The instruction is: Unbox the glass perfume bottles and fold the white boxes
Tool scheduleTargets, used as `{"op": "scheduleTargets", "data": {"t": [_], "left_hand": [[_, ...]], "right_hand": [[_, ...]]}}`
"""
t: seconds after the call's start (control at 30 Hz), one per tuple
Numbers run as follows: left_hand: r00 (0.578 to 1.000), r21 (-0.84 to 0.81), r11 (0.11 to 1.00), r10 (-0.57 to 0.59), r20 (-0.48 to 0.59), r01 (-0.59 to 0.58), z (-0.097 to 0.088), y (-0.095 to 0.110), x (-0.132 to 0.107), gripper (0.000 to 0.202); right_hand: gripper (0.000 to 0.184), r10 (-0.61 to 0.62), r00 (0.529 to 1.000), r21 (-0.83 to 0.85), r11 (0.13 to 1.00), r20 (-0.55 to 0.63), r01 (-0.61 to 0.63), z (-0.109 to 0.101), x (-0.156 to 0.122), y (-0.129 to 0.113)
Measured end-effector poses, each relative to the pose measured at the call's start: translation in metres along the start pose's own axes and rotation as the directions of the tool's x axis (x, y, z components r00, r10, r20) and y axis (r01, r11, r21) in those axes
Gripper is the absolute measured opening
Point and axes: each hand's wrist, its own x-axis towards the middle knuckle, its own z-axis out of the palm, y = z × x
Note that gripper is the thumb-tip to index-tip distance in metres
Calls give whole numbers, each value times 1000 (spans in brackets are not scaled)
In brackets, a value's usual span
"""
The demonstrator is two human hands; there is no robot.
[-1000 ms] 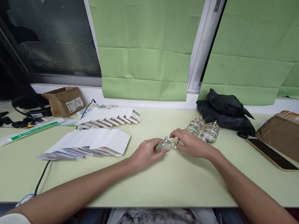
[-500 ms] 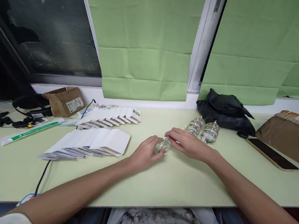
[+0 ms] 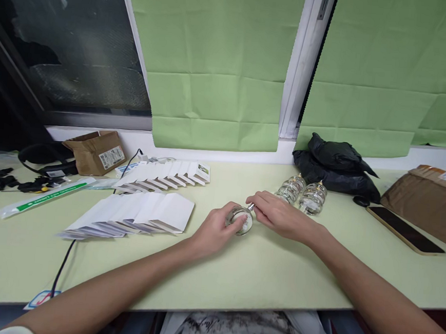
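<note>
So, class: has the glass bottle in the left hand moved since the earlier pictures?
Yes: against the front row of white boxes, the glass bottle has shifted slightly left, toward them, and tilted.

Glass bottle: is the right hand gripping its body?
No, the left hand grips the glass bottle's round body; the right hand is at its neck.

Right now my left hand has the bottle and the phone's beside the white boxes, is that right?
No, the phone lies beside the right-hand brown box, as the head view shows; your left hand does have the bottle.
</note>
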Motion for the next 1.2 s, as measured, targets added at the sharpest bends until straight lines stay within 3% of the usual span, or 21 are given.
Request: {"op": "scheduleTargets", "data": {"t": [0.17, 0.33, 0.53, 0.7, 0.83, 0.97, 1.07, 1.2], "left_hand": [[999, -74, 997, 1, 44, 2, -3, -1, 2, 31], [998, -178, 984, -14, 68, 26, -3, 2, 5, 35], [999, -177, 984, -7, 47, 15, -8, 6, 7, 36], [999, -143, 990, 8, 52, 0, -8, 0, 0, 36], [1000, -109, 994, 14, 22, -11, -6, -10, 1, 37], [1000, -73, 997, -19, -19, 18, -8, -18, 6, 40], [999, -49, 998, -49, -14, 48, -9, -22, 8, 43], [998, -51, 996, -68, -11, 67, -10, -25, 10, 44]], "right_hand": [[11, -39, 999, -177, 983, 5, 40, 3, 1, -2], [4, -39, 999, -413, 910, -8, 32, 8, 4, -5], [3, -24, 999, -511, 860, -26, 7, 4, 9, -7], [15, 107, 987, -375, 916, -119, -145, -12, 5, 9], [17, 160, 985, -148, 975, -63, -168, -18, -3, 22], [18, 281, 959, -12, 959, -38, -282, -24, -11, 29], [14, 328, 944, 63, 942, 44, -331, -30, -17, 30], [7, 294, 928, 134, 935, 231, -329, -29, -25, 29]]}}
